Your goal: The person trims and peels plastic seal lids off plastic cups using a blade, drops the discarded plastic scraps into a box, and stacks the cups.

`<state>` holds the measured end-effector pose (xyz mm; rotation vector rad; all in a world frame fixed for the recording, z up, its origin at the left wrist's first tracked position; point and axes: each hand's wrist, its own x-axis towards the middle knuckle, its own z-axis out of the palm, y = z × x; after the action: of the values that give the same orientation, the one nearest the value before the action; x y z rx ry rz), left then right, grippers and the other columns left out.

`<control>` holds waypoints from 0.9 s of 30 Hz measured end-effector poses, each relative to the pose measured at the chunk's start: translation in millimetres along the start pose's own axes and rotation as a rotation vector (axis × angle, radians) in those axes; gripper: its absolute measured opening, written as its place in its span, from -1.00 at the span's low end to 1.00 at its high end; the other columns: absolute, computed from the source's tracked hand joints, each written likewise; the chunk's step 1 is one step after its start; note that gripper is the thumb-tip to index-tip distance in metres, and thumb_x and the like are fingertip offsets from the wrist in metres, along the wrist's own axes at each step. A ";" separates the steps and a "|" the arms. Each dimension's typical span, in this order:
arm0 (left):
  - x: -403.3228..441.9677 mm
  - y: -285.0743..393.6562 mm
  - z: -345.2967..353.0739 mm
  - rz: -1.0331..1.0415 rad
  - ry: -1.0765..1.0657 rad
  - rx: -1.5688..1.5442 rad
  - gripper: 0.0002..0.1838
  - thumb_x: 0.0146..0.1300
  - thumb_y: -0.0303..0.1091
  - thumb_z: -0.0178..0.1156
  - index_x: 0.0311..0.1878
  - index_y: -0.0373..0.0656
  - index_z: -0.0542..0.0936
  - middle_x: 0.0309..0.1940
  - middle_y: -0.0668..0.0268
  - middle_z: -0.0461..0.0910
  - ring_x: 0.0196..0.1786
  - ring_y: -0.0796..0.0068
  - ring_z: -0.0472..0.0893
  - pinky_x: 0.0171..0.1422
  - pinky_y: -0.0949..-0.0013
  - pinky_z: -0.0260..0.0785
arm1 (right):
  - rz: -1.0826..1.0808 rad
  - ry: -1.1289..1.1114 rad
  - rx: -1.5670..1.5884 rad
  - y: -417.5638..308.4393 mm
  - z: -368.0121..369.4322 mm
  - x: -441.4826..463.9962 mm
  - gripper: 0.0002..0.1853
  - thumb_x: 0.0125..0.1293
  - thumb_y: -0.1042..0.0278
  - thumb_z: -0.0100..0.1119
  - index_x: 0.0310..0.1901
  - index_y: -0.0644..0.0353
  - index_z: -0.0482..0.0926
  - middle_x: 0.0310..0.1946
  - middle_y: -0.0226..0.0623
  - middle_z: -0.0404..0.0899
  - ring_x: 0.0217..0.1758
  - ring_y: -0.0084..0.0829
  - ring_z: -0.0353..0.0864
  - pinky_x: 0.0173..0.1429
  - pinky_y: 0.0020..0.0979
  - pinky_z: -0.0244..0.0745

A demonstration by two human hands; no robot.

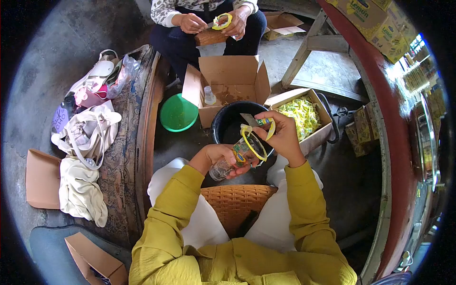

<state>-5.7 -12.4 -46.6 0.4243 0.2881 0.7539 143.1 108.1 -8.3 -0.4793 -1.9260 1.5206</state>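
My left hand (218, 154) is wrapped around a clear plastic cup (220, 170), which lies tilted with its mouth toward the right. A yellow ring (257, 146) runs around the cup's rim, and a printed label shows between my fingers. In my right hand (286, 135) is a knife (249, 119), its flat blade pointing left over the rim. The same hand pinches a loose yellow strip (271, 129) beside the rim. Under both hands stands a black bucket (219, 124), its inside dark.
Ahead, an open carton (232, 92) contains a clear cup (209, 96). A green basin (178, 113) stands left, a box of yellow strips (300, 116) right. Opposite, a seated person's hands (190, 23) hold a yellow-rimmed piece. A wooden bench (124, 190) with bags flanks my left.
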 end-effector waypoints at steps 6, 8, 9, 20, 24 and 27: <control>1.2 -0.7 -0.1 -0.005 0.029 0.033 -0.33 -0.32 -0.25 0.28 -0.09 -0.43 0.32 -0.60 0.18 0.40 -0.68 0.50 0.41 -0.66 0.51 0.31 | 0.032 -0.070 0.002 0.5 -2.1 -0.8 -0.71 -0.04 0.58 0.29 -0.21 0.24 0.55 -0.42 -0.35 0.60 -0.37 -0.66 0.55 -0.26 -0.59 0.45; 1.2 -0.4 1.4 -0.006 0.020 0.026 -0.33 -0.33 -0.24 0.28 -0.10 -0.42 0.33 -0.60 0.19 0.40 -0.68 0.50 0.41 -0.65 0.51 0.32 | -0.001 -0.085 -0.002 -2.9 -0.7 -0.5 -0.70 -0.04 0.58 0.30 -0.20 0.23 0.55 -0.42 -0.37 0.61 -0.36 -0.64 0.56 -0.25 -0.59 0.45; 1.2 -0.1 2.0 -0.007 0.015 0.022 -0.33 -0.34 -0.23 0.28 -0.10 -0.41 0.33 -0.60 0.19 0.40 -0.68 0.50 0.41 -0.65 0.51 0.32 | -0.005 -0.088 0.004 -3.4 -0.9 -0.5 -0.70 -0.05 0.57 0.30 -0.20 0.23 0.55 -0.42 -0.37 0.61 -0.36 -0.63 0.56 -0.26 -0.59 0.45; 4.6 -0.8 -4.2 0.001 -0.069 0.042 -0.38 -0.23 -0.19 0.24 -0.07 -0.32 0.33 -0.55 0.28 0.41 -0.64 0.58 0.42 -0.59 0.57 0.33 | -0.186 -0.045 -0.251 -7.2 2.4 -1.2 -0.75 -0.09 0.63 0.27 -0.29 0.28 0.57 -0.38 -0.28 0.61 -0.35 -0.62 0.57 -0.25 -0.58 0.47; 5.5 -0.4 -1.5 0.010 -0.064 0.013 -0.39 -0.23 -0.17 0.23 -0.09 -0.32 0.33 -0.58 0.29 0.40 -0.66 0.58 0.41 -0.59 0.55 0.33 | -0.210 0.041 -0.270 -4.6 7.3 -1.6 -0.80 -0.09 0.59 0.29 -0.34 0.28 0.58 -0.44 -0.30 0.61 -0.38 -0.64 0.56 -0.30 -0.60 0.45; 6.9 -5.4 -6.0 -0.055 -0.036 0.097 -0.38 -0.24 -0.15 0.24 -0.09 -0.31 0.34 -0.58 0.28 0.40 -0.66 0.57 0.41 -0.59 0.54 0.33 | -0.234 0.090 -0.289 -6.8 7.6 0.0 -0.80 -0.09 0.58 0.28 -0.34 0.27 0.58 -0.44 -0.29 0.61 -0.39 -0.61 0.57 -0.32 -0.58 0.44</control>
<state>-0.1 -9.4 -55.1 0.5194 0.3022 0.6795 138.6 100.7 -2.9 -0.4199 -2.0594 1.0622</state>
